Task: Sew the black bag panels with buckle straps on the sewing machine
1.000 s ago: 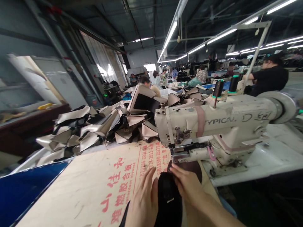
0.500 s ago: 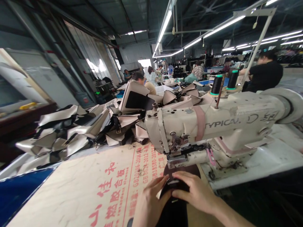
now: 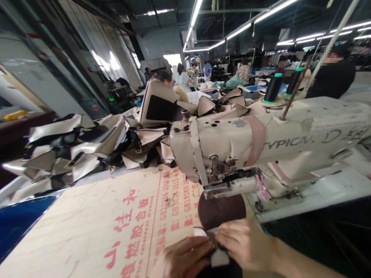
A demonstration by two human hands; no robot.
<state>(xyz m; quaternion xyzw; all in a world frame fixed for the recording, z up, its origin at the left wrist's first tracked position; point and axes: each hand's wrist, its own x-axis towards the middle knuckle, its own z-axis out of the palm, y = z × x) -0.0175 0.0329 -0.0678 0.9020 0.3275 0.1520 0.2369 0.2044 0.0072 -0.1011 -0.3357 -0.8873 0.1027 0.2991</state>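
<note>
My left hand [image 3: 187,256] and my right hand [image 3: 246,245] meet low in the view, fingers pinched around a small dark-and-pale bag piece [image 3: 220,258]. Its pale underside shows between the fingertips; black material hangs below, and much of the piece is hidden by my hands. Just beyond them a rounded dark brown pad [image 3: 222,211] lies on the board, below the arm of the sewing machine [image 3: 220,143]. The machine's needle area sits above and beyond my fingers, and the piece is apart from it.
Many beige-and-black bag pieces [image 3: 98,143] are heaped behind the printed plywood board [image 3: 130,216]. Black thread cones [image 3: 273,88] stand behind the machine. A blue surface [image 3: 26,220] is at the left. A person in black [image 3: 333,73] and other workers are farther back.
Both hands have drawn the piece back toward me, away from the machine, exposing more of the brown pad. The piece is turned so its pale side shows. The camera has shifted slightly.
</note>
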